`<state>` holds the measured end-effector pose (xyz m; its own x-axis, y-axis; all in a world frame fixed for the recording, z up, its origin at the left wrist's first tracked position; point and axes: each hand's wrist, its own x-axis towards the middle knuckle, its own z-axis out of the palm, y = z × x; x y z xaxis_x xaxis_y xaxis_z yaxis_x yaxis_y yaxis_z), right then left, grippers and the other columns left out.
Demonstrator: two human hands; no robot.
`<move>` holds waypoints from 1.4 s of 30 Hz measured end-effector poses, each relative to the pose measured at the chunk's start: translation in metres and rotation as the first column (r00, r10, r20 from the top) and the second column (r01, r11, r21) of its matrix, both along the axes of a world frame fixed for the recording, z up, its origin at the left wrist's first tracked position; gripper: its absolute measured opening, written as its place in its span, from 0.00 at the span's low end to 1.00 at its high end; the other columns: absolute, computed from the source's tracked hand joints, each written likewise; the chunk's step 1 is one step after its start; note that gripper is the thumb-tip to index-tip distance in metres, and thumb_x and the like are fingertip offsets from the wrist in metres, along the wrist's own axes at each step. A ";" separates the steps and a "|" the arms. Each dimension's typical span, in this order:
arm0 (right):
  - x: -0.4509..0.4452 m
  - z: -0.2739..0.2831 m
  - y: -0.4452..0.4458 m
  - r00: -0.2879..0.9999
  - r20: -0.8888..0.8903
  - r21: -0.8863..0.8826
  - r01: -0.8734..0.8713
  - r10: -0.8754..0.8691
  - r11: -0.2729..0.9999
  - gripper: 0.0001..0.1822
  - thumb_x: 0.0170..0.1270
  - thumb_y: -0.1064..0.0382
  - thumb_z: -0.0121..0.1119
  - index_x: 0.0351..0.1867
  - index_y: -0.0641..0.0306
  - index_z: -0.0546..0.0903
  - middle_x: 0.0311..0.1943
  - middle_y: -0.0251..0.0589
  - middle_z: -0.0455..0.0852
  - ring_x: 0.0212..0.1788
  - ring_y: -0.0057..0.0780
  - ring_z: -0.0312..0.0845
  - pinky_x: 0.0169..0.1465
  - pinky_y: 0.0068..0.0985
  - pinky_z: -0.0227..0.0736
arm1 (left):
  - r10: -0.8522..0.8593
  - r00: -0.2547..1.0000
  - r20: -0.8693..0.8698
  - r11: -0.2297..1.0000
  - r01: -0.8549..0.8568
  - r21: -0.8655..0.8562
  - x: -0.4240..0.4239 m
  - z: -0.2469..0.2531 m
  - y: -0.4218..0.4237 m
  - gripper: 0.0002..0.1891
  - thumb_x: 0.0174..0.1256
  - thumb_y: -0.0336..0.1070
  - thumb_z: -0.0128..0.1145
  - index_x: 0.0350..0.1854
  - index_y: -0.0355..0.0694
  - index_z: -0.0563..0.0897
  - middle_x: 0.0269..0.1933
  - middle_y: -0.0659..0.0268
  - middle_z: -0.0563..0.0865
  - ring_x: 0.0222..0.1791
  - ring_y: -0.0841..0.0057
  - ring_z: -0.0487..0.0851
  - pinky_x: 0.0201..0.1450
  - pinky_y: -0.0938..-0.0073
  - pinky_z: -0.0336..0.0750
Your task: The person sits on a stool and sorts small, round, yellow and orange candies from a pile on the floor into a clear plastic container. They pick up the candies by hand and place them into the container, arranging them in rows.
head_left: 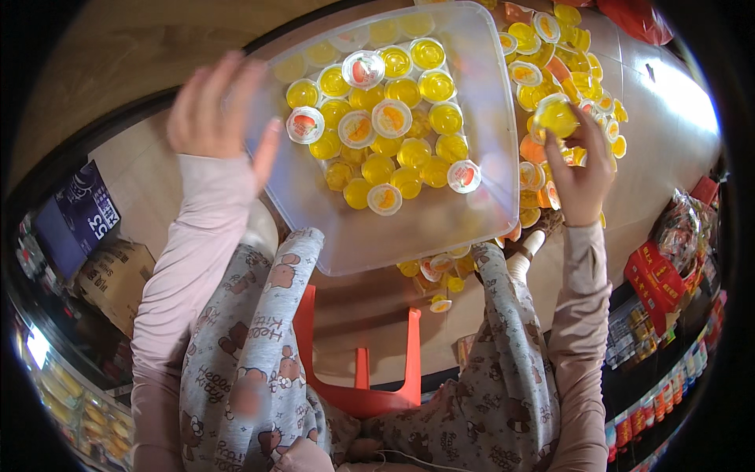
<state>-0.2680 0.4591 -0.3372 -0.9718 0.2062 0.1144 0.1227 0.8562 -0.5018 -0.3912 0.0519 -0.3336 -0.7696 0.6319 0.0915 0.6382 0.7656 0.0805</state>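
A clear plastic bin [507, 177] stands before me with many yellow jelly cups [378, 169] inside, some with their printed lids up, others with the cup bottoms up. My left hand [221, 112], blurred, is over the bin's left edge with its fingers spread and nothing in it. Right of the bin, my right hand [581, 159] holds a yellow jelly cup [556, 115] between thumb and fingers, above a loose pile of jelly cups [534, 76] on the floor.
More jelly cups [440, 304] lie on the tiled floor below the bin. Between my legs shows a red plastic stool [365, 398]. At the left are a purple box [79, 212] and a cardboard box [116, 283]; at the right, a red package [655, 280] and stocked shelves.
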 end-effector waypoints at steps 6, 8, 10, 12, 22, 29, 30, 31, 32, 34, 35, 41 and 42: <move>-0.046 0.035 -0.086 0.957 -0.094 -0.131 -0.287 0.276 0.949 0.28 0.55 0.70 0.73 0.61 0.65 0.82 0.54 0.48 0.87 0.47 0.39 0.88 0.46 0.30 0.84 | 0.371 0.844 0.386 0.869 -0.462 0.176 0.015 -0.047 -0.033 0.43 0.66 0.38 0.65 0.81 0.37 0.57 0.72 0.41 0.68 0.70 0.47 0.69 0.75 0.54 0.62; -0.054 -0.005 -0.112 0.943 0.038 -0.032 -0.329 0.331 0.944 0.23 0.65 0.62 0.66 0.61 0.64 0.79 0.54 0.46 0.83 0.47 0.46 0.86 0.47 0.36 0.84 | 0.370 0.828 0.421 0.834 -0.495 0.242 0.015 -0.050 -0.033 0.41 0.68 0.37 0.63 0.81 0.39 0.57 0.73 0.42 0.68 0.70 0.51 0.70 0.75 0.57 0.63; -0.065 -0.048 -0.117 0.946 0.152 0.068 -0.298 0.285 0.952 0.22 0.67 0.66 0.62 0.62 0.64 0.78 0.57 0.47 0.81 0.52 0.45 0.84 0.49 0.36 0.84 | 0.365 0.810 0.459 0.823 -0.511 0.248 0.015 -0.053 -0.029 0.41 0.68 0.36 0.63 0.81 0.38 0.58 0.72 0.43 0.68 0.70 0.52 0.71 0.75 0.58 0.63; -0.077 -0.064 -0.113 0.958 0.136 0.150 -0.271 0.251 0.951 0.21 0.67 0.67 0.61 0.62 0.64 0.77 0.60 0.47 0.80 0.54 0.46 0.84 0.50 0.36 0.85 | 0.347 0.814 0.465 0.827 -0.500 0.258 0.013 -0.052 -0.023 0.40 0.68 0.35 0.63 0.80 0.38 0.59 0.71 0.44 0.68 0.70 0.52 0.70 0.75 0.58 0.63; -0.059 0.004 -0.037 0.962 -0.264 0.025 0.075 -0.066 0.997 0.09 0.68 0.70 0.62 0.47 0.65 0.88 0.47 0.44 0.90 0.35 0.29 0.88 0.36 0.24 0.81 | 0.326 0.833 0.448 0.832 -0.477 0.282 0.015 -0.053 -0.035 0.40 0.66 0.36 0.64 0.79 0.39 0.60 0.71 0.45 0.67 0.71 0.55 0.69 0.75 0.58 0.63; -0.023 -0.074 0.067 0.961 0.254 0.255 0.041 -0.108 0.966 0.32 0.61 0.53 0.73 0.66 0.57 0.78 0.59 0.52 0.83 0.61 0.53 0.79 0.64 0.43 0.75 | 0.351 0.784 0.512 0.802 -0.534 0.268 0.013 -0.053 -0.030 0.38 0.68 0.35 0.62 0.79 0.39 0.61 0.69 0.45 0.67 0.70 0.55 0.70 0.75 0.59 0.64; -0.022 -0.079 0.060 0.970 0.241 0.264 -0.029 -0.037 0.964 0.33 0.60 0.53 0.74 0.67 0.55 0.78 0.59 0.48 0.83 0.62 0.51 0.78 0.64 0.43 0.74 | 0.364 0.780 0.508 0.802 -0.540 0.255 0.014 -0.054 -0.033 0.37 0.69 0.34 0.61 0.79 0.38 0.60 0.70 0.45 0.67 0.71 0.56 0.70 0.75 0.60 0.64; -0.025 -0.077 0.050 0.976 0.220 0.277 -0.057 -0.005 0.959 0.33 0.60 0.53 0.74 0.67 0.54 0.78 0.59 0.47 0.83 0.62 0.50 0.77 0.65 0.43 0.73 | 0.358 0.787 0.502 0.806 -0.532 0.260 0.014 -0.055 -0.034 0.37 0.70 0.34 0.61 0.79 0.38 0.61 0.71 0.46 0.67 0.71 0.56 0.69 0.75 0.60 0.63; -0.029 -0.076 0.038 0.980 0.197 0.290 -0.085 0.027 0.953 0.32 0.59 0.54 0.74 0.66 0.54 0.78 0.59 0.45 0.83 0.63 0.49 0.76 0.65 0.43 0.73 | 0.352 0.794 0.496 0.810 -0.524 0.264 0.014 -0.056 -0.035 0.37 0.70 0.34 0.61 0.79 0.38 0.61 0.71 0.46 0.67 0.72 0.56 0.69 0.75 0.60 0.63; -0.035 -0.077 0.026 0.986 0.137 0.319 -0.134 0.094 0.938 0.30 0.59 0.54 0.73 0.64 0.52 0.80 0.58 0.41 0.82 0.62 0.45 0.75 0.65 0.41 0.71 | 0.337 0.791 0.511 0.803 -0.525 0.282 0.014 -0.057 -0.034 0.36 0.70 0.33 0.60 0.79 0.38 0.61 0.72 0.46 0.66 0.72 0.57 0.69 0.75 0.60 0.63; -0.039 -0.082 0.026 0.986 0.139 0.366 -0.133 0.087 0.921 0.29 0.60 0.54 0.73 0.64 0.52 0.81 0.57 0.41 0.82 0.62 0.45 0.75 0.64 0.41 0.71 | 0.331 0.780 0.531 0.793 -0.535 0.291 0.014 -0.058 -0.033 0.36 0.70 0.33 0.60 0.78 0.38 0.61 0.72 0.46 0.66 0.72 0.57 0.69 0.76 0.61 0.63; -0.065 -0.093 0.031 0.956 0.292 0.288 -0.057 -0.031 0.956 0.13 0.62 0.58 0.70 0.47 0.56 0.84 0.51 0.41 0.83 0.57 0.45 0.79 0.59 0.37 0.73 | 0.342 0.774 0.532 0.785 -0.547 0.290 0.016 -0.055 -0.031 0.36 0.69 0.34 0.61 0.78 0.38 0.61 0.71 0.47 0.67 0.72 0.58 0.69 0.75 0.61 0.63; -0.062 -0.091 0.029 0.974 0.226 0.286 -0.088 0.022 0.954 0.09 0.63 0.62 0.69 0.41 0.60 0.82 0.52 0.44 0.83 0.55 0.47 0.81 0.57 0.38 0.75 | 0.351 0.780 0.519 0.798 -0.539 0.270 0.016 -0.055 -0.032 0.36 0.69 0.35 0.61 0.78 0.38 0.61 0.70 0.47 0.67 0.72 0.58 0.69 0.75 0.61 0.64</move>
<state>-0.3303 0.4884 -0.4282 -0.9886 0.1409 -0.0537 0.1488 0.9696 -0.1943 -0.3753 0.0197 -0.3888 -0.9697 0.1893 -0.1544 0.0592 0.7953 0.6033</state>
